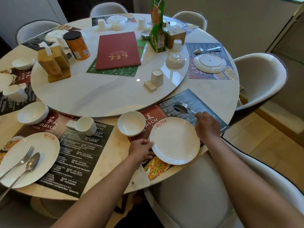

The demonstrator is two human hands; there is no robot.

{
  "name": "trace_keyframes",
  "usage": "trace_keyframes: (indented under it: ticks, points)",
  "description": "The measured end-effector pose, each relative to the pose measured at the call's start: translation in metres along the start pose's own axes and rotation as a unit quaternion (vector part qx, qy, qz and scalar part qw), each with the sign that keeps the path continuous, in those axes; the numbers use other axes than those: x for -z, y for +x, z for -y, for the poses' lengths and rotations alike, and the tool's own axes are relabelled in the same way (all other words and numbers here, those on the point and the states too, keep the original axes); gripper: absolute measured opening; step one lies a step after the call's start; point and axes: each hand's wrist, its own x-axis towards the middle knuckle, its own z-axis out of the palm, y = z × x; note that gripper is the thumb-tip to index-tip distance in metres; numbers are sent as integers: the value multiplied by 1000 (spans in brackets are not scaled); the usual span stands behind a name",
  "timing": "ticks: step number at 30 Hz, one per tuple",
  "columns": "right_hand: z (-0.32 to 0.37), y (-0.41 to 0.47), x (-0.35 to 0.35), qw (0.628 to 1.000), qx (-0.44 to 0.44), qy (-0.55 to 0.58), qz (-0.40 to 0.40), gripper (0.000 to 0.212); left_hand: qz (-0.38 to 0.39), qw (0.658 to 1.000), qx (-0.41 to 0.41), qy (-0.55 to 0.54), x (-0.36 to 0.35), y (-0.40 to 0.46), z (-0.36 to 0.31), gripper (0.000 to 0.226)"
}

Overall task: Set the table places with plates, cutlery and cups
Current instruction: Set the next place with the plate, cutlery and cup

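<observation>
At the near edge of the counter, a plate is pinched at its left rim by the left hand over a placemat, with a bowl just beside it. Just beyond the plate, a spoon and fork are gripped by their handles in the right hand, their heads held over the placemat. Toward the far right edge, an upturned plate is seen on another mat.

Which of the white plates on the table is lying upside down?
The plate at the far right place, beside a fork. Its foot ring faces up; the others lie face up.
</observation>
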Motion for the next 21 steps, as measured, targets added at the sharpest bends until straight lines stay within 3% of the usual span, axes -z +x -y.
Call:
trace_keyframes:
  ticks: [6, 12, 21]
  points:
    - [2, -71, 9, 959, -93, 264, 50, 33, -14, 1000, -3, 5, -2, -2, 0, 19]
    - [6, -133, 2, 952, -116, 275, 66, 24, -35, 999, -8, 1, -6, -3, -1, 17]
    - [9, -148, -5, 964, -93, 241, 64, 24, -54, 998, -6, 11, -10, -2, -3, 19]
